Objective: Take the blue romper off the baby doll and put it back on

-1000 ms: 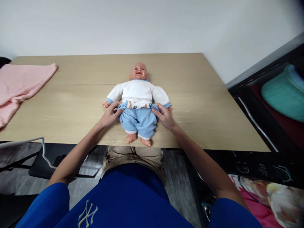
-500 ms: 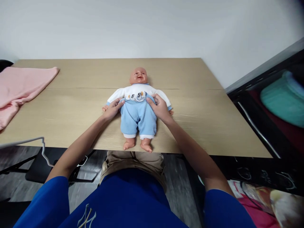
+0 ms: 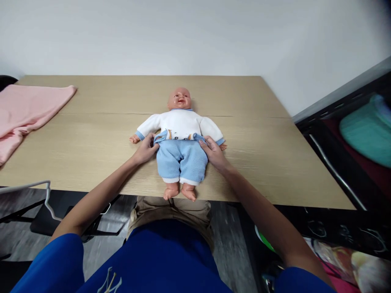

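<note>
A baby doll (image 3: pixel 179 99) lies on its back on the wooden table (image 3: pixel 91 138), head away from me, feet near the front edge. It wears a white top (image 3: pixel 180 122) and light blue trousers (image 3: pixel 182 160). My left hand (image 3: pixel 146 148) pinches the trousers' waistband at the doll's left side as I see it. On the other side my right hand (image 3: pixel 215 152) grips the same waistband. Both hands have their fingers closed on the blue fabric at the doll's waist.
A pink cloth (image 3: pixel 27 112) lies on the table's far left. A white hanger (image 3: pixel 36 191) pokes in below the table's left front edge. Dark shelving (image 3: pixel 336 134) with a teal item (image 3: pixel 366 130) stands to the right. A white wall is behind.
The waistband, pulled up to the doll's chest half a second ago, is now back down at the waist, and both hands moved down with it. The white top covers the belly again.
</note>
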A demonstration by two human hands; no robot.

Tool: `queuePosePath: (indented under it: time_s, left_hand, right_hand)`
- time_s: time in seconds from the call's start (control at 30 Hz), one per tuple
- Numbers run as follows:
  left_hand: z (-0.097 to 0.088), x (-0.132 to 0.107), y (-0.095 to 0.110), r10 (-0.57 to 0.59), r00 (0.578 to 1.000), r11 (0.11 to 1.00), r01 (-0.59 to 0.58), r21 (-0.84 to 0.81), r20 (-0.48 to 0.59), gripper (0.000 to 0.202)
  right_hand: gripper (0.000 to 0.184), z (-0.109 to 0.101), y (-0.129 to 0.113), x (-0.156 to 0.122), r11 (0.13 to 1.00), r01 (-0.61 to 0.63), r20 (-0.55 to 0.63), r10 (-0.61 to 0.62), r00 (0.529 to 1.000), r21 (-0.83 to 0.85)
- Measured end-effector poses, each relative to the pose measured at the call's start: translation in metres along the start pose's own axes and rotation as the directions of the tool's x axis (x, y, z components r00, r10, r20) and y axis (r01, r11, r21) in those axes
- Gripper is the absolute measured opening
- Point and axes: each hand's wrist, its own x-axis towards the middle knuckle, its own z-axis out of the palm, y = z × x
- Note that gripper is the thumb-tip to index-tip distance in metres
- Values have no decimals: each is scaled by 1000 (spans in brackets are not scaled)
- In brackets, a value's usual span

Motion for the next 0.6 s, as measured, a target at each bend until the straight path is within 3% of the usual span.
queuePosePath:
  time_s: [0.13, 0.23, 0.33, 0.4, 0.47, 0.6]
  left_hand:
    - [-2, 14, 0, 57, 998, 997, -58, 44, 31, 34]
    - [-5, 12, 6, 88, 996, 996, -88, 23, 33, 39]
    - [-4, 7, 14, 203, 978, 976, -199, 84, -39, 43]
    - [-3, 10, 19, 289, 955, 950, -278, 145, -62, 46]
    - [-1, 21, 23, 316, 947, 943, -306, 132, -61, 51]
    - [-3, 50, 24, 228, 974, 970, -228, -85, -12, 67]
  right_hand:
    - [63, -4, -5, 6, 997, 55, 38, -53, 998, -54]
    - [50, -10, -9, 6, 968, 149, 8, -151, 989, -201]
    - [35, -13, -16, 10, 850, 326, -3, -360, 933, -413]
    - [30, -11, -21, 19, 788, 394, 25, -435, 900, -474]
    - [31, -5, -26, 33, 793, 405, 40, -436, 899, -455]
    - [51, 7, -26, 63, 928, 289, 12, -295, 955, -235]
